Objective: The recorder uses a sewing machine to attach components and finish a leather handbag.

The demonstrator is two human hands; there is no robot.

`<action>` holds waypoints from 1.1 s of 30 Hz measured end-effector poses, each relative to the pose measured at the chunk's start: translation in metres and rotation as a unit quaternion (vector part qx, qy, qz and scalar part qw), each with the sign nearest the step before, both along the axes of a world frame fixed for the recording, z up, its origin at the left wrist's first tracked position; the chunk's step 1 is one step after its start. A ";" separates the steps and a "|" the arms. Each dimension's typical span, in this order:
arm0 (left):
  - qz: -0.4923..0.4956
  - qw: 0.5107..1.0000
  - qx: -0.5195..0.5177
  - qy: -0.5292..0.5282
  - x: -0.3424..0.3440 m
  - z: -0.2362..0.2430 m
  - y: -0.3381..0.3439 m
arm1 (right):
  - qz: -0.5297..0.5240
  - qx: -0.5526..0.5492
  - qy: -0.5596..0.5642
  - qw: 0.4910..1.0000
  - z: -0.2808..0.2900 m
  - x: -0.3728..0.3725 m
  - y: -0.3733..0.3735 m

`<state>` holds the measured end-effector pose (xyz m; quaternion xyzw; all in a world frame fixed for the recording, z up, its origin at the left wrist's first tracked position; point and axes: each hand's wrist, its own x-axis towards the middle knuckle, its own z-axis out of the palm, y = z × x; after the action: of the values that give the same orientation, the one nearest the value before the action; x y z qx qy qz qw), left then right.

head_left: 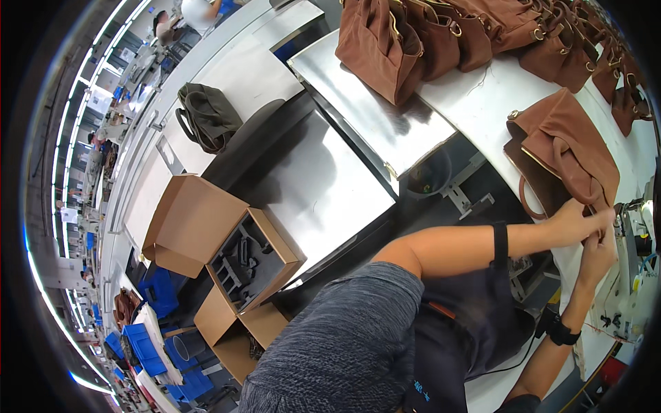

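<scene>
My left hand (573,221) and my right hand (596,259) meet at the lower edge of a brown leather handbag (571,143) at the right of the head view, both closed on it; the exact part pinched is hidden by my fingers. The bag has a looped handle, brass-coloured fittings and a zip. It lies tilted on a white work table (475,103). Beside my hands at the far right is part of a sewing machine (644,224), with small metal fittings and cords near it.
Several brown bags (379,55) line the table's back. A dark olive bag (210,117) sits on another bench. Open cardboard boxes (193,220), one holding black metal parts, stand left of me near blue bins (141,347). Other people (165,31) work at distant benches.
</scene>
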<state>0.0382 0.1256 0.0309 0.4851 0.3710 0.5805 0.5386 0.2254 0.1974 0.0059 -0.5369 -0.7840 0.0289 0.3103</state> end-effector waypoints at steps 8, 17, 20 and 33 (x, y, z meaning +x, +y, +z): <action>0.018 0.816 -0.147 -0.559 0.045 -0.045 0.016 | 0.022 -0.066 0.070 0.995 -0.025 0.008 -0.044; -0.038 0.902 -0.093 -0.419 -0.021 -0.021 0.088 | 0.037 0.013 0.105 0.994 0.003 0.023 -0.044; 0.012 0.941 -0.100 -0.323 -0.019 0.000 0.100 | -0.010 0.115 0.113 0.987 0.019 0.046 -0.035; 0.027 0.969 0.006 -0.247 0.047 0.009 0.224 | 0.015 0.120 0.048 0.991 0.052 0.082 0.056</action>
<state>0.0855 0.3494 0.0395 0.3195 0.2366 0.6988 0.5946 0.3071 0.2533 0.0584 -0.4814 -0.7742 -0.0352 0.4095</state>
